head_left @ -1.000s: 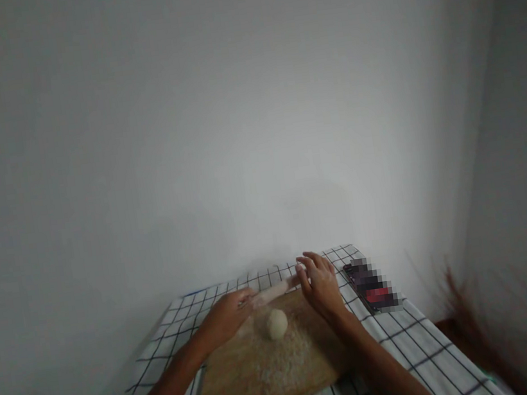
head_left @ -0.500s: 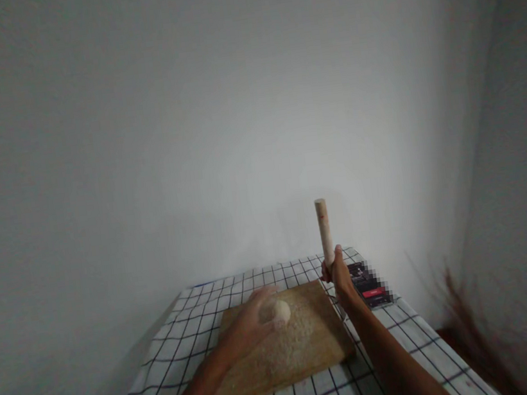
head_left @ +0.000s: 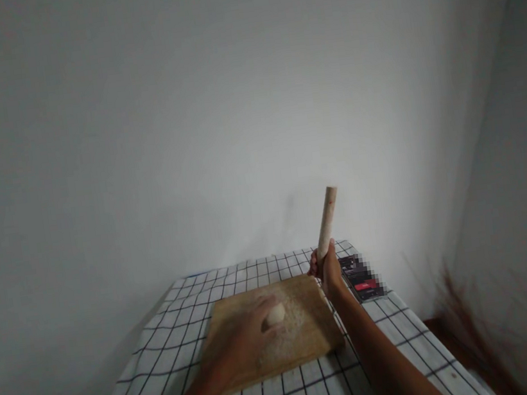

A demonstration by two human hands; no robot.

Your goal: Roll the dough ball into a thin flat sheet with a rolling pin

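Note:
A pale, round dough ball (head_left: 275, 313) is at the middle of a flour-dusted wooden board (head_left: 313, 335). My left hand (head_left: 256, 325) is on its left side, thumb and fingers curved around it; motion blurs this hand somewhat. Off the board's far right corner, my right hand (head_left: 327, 269) grips the lower part of a wooden rolling pin (head_left: 327, 218). The pin points up and leans to the right, its lower end hidden in the fist.
A white tablecloth with dark checks (head_left: 166, 346) covers the table. Beyond the right forearm lies a dark, partly pixelated flat item with a red patch (head_left: 365, 286). A pale wall (head_left: 235, 130) rises behind the table, and reddish-brown thin stalks (head_left: 462, 307) stand at the right.
The rolling pin has tipped from nearly upright to leaning right. My left hand has come slightly nearer with the dough ball, its fingers still around it. The view has shifted a little.

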